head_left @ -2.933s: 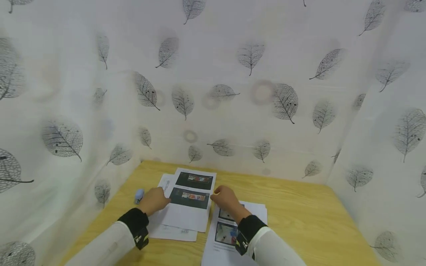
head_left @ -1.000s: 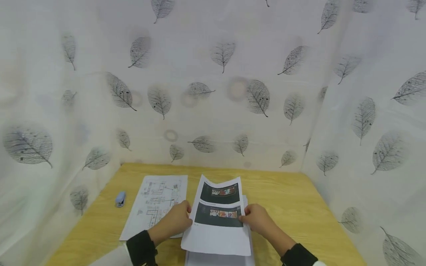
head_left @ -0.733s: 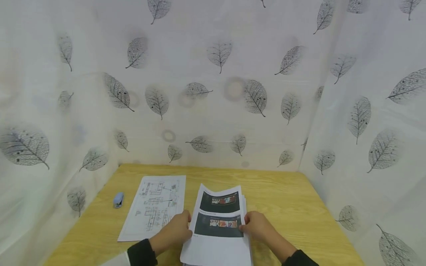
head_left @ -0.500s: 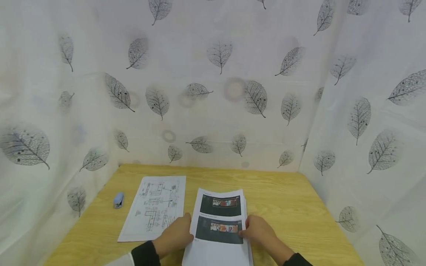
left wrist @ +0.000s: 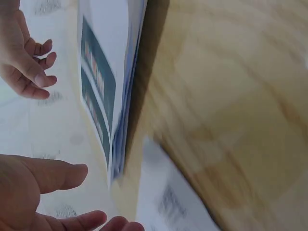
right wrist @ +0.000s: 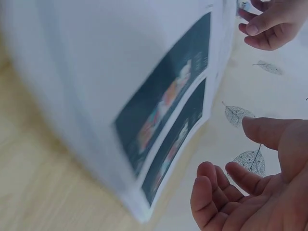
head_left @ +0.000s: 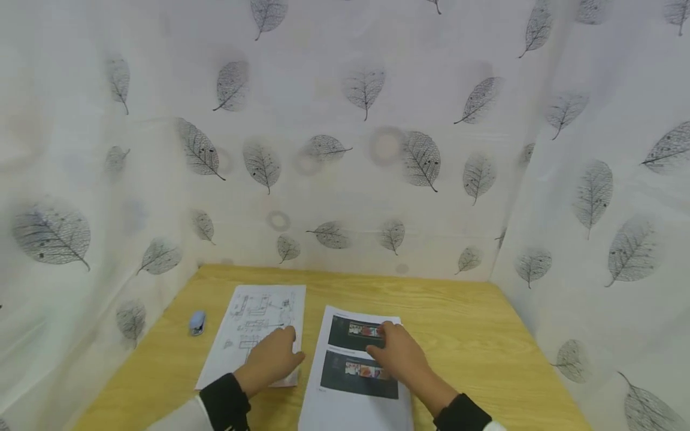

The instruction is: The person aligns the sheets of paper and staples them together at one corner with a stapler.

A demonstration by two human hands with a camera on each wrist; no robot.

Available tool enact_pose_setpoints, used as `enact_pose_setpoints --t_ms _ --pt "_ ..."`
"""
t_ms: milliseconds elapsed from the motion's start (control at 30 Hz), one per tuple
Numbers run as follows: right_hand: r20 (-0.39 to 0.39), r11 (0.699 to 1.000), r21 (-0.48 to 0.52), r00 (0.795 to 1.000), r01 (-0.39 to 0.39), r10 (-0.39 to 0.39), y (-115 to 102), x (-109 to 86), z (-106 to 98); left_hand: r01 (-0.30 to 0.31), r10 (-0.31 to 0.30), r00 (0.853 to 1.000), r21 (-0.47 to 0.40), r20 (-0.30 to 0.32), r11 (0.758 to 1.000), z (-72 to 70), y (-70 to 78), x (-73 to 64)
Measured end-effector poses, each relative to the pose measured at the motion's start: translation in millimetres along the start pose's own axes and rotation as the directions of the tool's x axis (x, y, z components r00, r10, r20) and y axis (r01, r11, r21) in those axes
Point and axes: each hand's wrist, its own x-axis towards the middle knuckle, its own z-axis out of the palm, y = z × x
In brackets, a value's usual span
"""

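Note:
A stack of printed sheets [head_left: 350, 410] lies at the front middle of the table, its top page showing two dark picture panels. Above the right side of that page hovers my right hand [head_left: 401, 357], fingers loosely bent and nothing in them. My left hand [head_left: 271, 359] is over the other paper pile [head_left: 215, 365], whose top sheet bears line drawings; it holds nothing. In the left wrist view the left hand [left wrist: 29, 192] has thumb and fingers apart, clear of the stack's edge. The right wrist view shows the right hand [right wrist: 260, 178] likewise spread, off the paper.
A small light-blue stapler [head_left: 197, 322] stands left of the drawing pile. The wooden table [head_left: 447, 335] ends at a leaf-patterned curtain [head_left: 345, 191] behind and on both sides.
Both hands carried the top sheet from the left pile onto the right stack and lowered it. Since then they have let go; the left hand moved left, the right hand up over the page.

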Motion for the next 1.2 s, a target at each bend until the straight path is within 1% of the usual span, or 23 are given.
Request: enact_pose_setpoints --t_ms 67,133,200,300,467,633,767,933,1000,1133,1200 --pt "0.007 0.998 0.056 0.999 0.035 -0.036 -12.3 9.5 2.9 0.018 -0.017 0.999 0.018 -0.030 1.000 -9.8 -13.1 3.6" --pt "0.031 0.993 0.108 0.998 0.056 -0.060 -25.4 18.4 6.5 0.050 -0.048 0.997 0.030 -0.054 0.998 -18.1 -27.9 6.7" --pt "0.062 0.986 0.154 0.995 0.066 -0.076 -38.2 26.8 12.3 0.093 -0.089 0.993 0.045 -0.072 0.995 -24.9 -43.4 8.9" --pt "0.104 0.974 0.213 0.989 0.080 -0.104 -57.8 36.6 22.9 0.162 -0.156 0.984 0.058 -0.089 0.985 -32.7 -65.6 10.6" --pt "0.142 0.968 0.245 0.986 0.052 -0.089 -85.0 48.4 47.6 0.236 -0.230 0.968 0.049 -0.102 0.971 -40.6 -97.0 10.2" --pt "0.158 0.975 0.219 0.986 0.023 -0.058 -102.7 55.5 70.8 0.307 -0.303 0.950 0.042 -0.077 0.951 -44.0 -119.7 5.5" --pt "0.188 0.975 0.221 0.982 -0.012 -0.030 -112.8 56.3 80.9 0.328 -0.326 0.943 0.020 -0.072 0.944 -44.9 -129.9 0.5" --pt "0.202 0.967 0.253 0.979 -0.043 -0.009 -124.9 57.3 88.0 0.333 -0.332 0.938 -0.003 -0.102 0.943 -47.0 -136.7 -2.4" --pt "0.220 0.954 0.291 0.976 -0.075 0.009 -129.8 58.9 92.3 0.333 -0.332 0.937 -0.008 -0.106 0.943 -48.0 -139.0 -3.0" --pt "0.262 0.914 0.372 0.963 -0.163 0.065 -130.3 63.2 99.4 0.313 -0.313 0.944 -0.021 -0.100 0.950 -46.3 -137.1 -0.6" --pt "0.273 0.897 0.398 0.958 -0.193 0.085 -130.0 66.2 103.1 0.300 -0.303 0.946 -0.045 -0.111 0.953 -45.3 -136.9 0.5"
